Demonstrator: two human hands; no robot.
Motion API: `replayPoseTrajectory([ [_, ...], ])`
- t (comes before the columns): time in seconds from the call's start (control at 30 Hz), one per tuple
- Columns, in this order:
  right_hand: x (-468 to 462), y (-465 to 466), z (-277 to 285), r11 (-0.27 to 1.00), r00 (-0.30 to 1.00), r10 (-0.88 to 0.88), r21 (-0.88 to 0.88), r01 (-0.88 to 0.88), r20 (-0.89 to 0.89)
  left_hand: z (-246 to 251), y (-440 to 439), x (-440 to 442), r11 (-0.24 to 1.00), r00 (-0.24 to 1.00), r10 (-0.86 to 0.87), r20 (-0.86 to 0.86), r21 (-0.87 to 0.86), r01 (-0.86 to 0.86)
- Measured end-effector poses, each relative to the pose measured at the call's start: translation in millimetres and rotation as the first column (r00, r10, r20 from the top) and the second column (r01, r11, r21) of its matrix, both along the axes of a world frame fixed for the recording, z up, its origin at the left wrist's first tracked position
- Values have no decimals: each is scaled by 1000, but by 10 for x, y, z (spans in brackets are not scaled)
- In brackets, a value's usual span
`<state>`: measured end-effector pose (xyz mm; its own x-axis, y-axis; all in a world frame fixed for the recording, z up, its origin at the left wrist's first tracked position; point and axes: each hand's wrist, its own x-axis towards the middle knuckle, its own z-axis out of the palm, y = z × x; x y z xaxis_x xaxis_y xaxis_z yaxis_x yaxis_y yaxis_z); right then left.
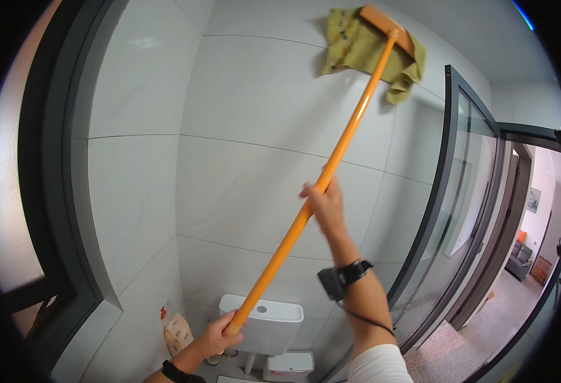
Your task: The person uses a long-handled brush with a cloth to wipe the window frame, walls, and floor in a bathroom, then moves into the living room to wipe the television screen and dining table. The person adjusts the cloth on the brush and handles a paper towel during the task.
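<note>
A long orange pole (280, 251) runs diagonally up in front of me, from the lower middle to the upper right. My left hand (215, 337) grips its lower end, in front of the toilet cistern. Farther up, my right hand (327, 203) is wrapped around the pole's middle. The pole ends in an orange broom-like head (381, 24) high up. Over and behind that head hangs an olive-green cloth (361, 55) with a patterned border, lying against the wall. Part of the cloth is hidden by the head and pole.
Large pale tiles cover the wall (251, 191). Below stands a white toilet cistern (266, 330), with a lidded white bin (290, 365) beside it and a packet (178, 330) at the left. A dark-framed glass door (445, 191) is to the right, a dark window frame (60, 191) to the left.
</note>
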<state>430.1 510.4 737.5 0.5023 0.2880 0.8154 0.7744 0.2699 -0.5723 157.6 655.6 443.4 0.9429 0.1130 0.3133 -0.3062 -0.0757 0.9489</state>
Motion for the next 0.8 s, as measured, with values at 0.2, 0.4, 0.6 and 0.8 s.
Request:
replayPoseTrajectory([
  [0.2,328,-598,919,987,997,26,160,-15,-66,1061,-228,277,984,980,-173,95,64,168],
  [0.4,354,-580,1394,979,998,-1,203,13,-62,1578,-171,306,979,994,-33,109,202,10],
  [0.6,48,298,1430,979,997,64,196,-55,-44,1456,438,-17,986,975,166,146,0,-168],
  [0.8,-557,1373,1330,975,988,152,161,-154,26,1148,1034,-531,951,946,303,119,-98,-292],
])
